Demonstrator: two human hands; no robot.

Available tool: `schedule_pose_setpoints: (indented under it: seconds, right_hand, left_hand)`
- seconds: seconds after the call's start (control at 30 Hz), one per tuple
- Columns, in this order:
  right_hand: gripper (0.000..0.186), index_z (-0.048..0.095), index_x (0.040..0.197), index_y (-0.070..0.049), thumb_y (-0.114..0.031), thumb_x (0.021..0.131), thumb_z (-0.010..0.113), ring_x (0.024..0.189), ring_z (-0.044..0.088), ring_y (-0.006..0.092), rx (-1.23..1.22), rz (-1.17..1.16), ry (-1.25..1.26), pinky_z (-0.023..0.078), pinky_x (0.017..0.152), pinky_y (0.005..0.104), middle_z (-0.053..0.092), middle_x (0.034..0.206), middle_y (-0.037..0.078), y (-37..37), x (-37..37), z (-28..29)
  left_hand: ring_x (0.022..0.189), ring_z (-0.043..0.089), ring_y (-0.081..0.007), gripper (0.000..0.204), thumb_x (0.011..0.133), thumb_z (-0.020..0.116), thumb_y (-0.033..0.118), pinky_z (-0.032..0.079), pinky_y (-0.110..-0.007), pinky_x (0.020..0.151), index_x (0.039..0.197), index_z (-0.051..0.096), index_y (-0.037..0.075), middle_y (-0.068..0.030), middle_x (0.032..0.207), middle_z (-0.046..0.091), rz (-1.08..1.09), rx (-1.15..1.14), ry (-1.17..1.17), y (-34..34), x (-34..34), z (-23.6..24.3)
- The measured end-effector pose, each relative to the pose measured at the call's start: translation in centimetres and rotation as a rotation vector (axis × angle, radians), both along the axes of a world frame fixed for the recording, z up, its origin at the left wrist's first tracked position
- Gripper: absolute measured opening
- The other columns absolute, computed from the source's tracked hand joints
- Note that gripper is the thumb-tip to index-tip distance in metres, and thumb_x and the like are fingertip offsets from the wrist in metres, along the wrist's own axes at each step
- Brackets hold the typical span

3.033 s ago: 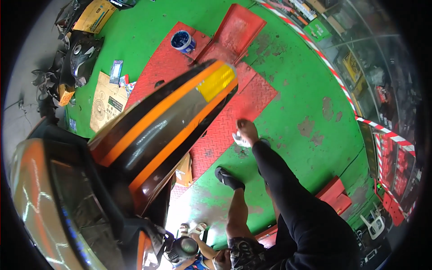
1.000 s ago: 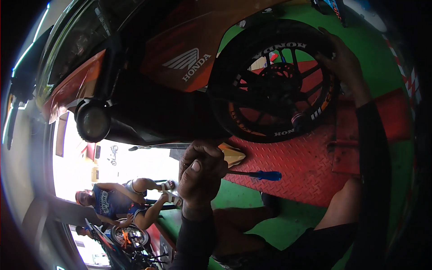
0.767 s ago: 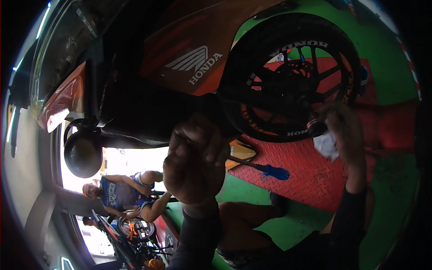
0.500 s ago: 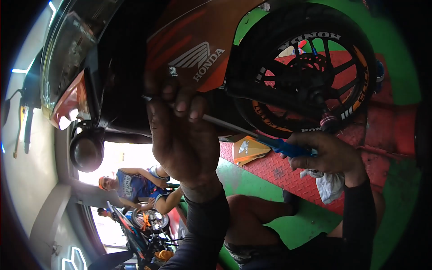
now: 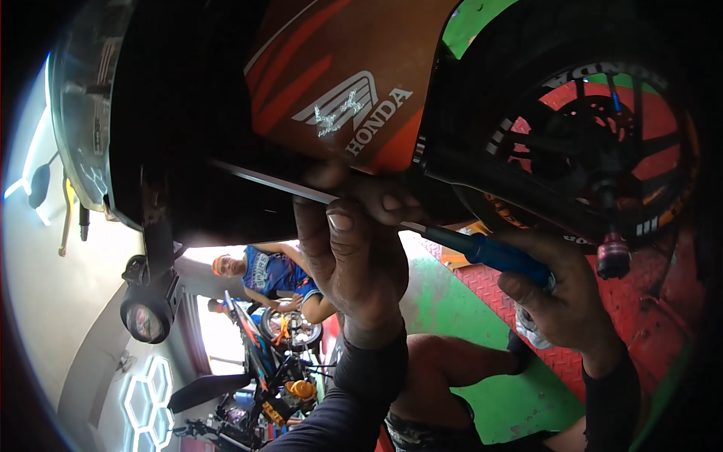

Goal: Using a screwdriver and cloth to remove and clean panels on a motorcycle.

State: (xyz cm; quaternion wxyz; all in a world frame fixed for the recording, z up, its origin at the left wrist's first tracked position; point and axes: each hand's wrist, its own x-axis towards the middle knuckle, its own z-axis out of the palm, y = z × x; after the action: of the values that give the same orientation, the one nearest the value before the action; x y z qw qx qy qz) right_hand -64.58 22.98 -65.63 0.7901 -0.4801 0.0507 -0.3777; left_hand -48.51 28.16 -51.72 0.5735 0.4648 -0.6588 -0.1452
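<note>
My right hand is wrapped around the blue handle of a long screwdriver. The shaft runs leftward through the fingers of my left hand, which pinch it partway along. Beyond those fingers, the bare metal end reaches toward a dark gap beneath an orange-brown motorcycle fairing; its tip is hard to make out in the shadow. A bit of white cloth shows beside my right hand. Whether I hold it or it lies behind, I cannot tell.
The black front wheel, with orange marks, is at the right over a red ridged metal platform. A round auxiliary lamp juts out at left. In the background a person sits near another motorcycle.
The view has shifted, so the wheel now sits further right. My left fingers have changed their hold, and a long stretch of shaft now shows past them. The right hand still grips the handle.
</note>
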Motion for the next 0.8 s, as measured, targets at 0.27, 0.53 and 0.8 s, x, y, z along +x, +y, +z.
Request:
schedule_pose_setpoints:
  seconds: [0.27, 0.53, 0.8]
  right_hand:
    - [0.039, 0.064, 0.117, 0.001, -0.021, 0.086, 0.074, 0.074, 0.065, 0.0212, -0.229, -0.238, -0.02, 0.051, 0.065, 0.0292, 0.067, 0.09, 0.012, -1.1, 0.8, -0.4]
    - [0.041, 0.064, 0.114, 0.004, -0.014, 0.078, 0.07, 0.072, 0.063, 0.0202, -0.248, -0.375, -0.101, 0.05, 0.064, 0.0282, 0.065, 0.091, 0.016, -0.7, 1.1, -1.1]
    - [0.038, 0.064, 0.114, 0.003, -0.015, 0.082, 0.072, 0.076, 0.063, 0.02, -0.295, -0.387, -0.144, 0.051, 0.067, 0.0284, 0.064, 0.091, 0.015, -0.6, 0.5, -0.3]
  left_hand:
    - [0.08, 0.061, -0.0217, 0.029, 0.106, 0.042, 0.028, 0.056, -0.034, 0.062, 0.128, 0.042, 0.01, -0.004, 0.087, 0.057, -0.001, 0.03, 0.054, 0.3, 1.0, -0.6]
    - [0.074, 0.066, -0.0254, 0.055, 0.103, 0.051, 0.027, 0.061, -0.038, 0.067, 0.145, 0.028, 0.001, -0.0139, 0.082, 0.062, -0.006, -0.055, 0.153, 0.0, -1.3, 0.2]
    - [0.071, 0.063, -0.0228, 0.047, 0.103, 0.05, 0.027, 0.058, -0.036, 0.062, 0.139, 0.034, 0.002, -0.0124, 0.081, 0.059, -0.018, -0.162, 0.138, 0.3, -1.6, 0.1]
